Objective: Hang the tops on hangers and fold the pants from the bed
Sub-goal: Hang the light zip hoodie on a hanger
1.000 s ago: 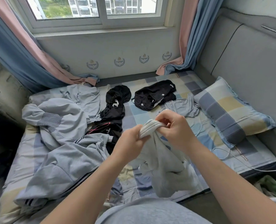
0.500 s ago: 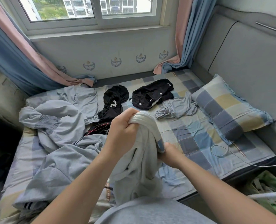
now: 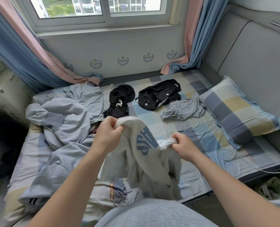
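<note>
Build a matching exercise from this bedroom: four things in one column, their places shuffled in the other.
Things
1. cream garment with blue lettering
2. checked pillow
3. black garment with white crosses
4. white cable

Places
A. against the padded wall on the right
B. held up, gripped by the left hand and right hand
C. looped on the bed, on the near side of the pillow
D. far part of the bed, toward the window

Pairs: 1-B, 2-A, 3-D, 4-C

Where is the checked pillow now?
In the head view, the checked pillow lies on the bed, far right, against the grey headboard, beside a crumpled grey garment.
</note>
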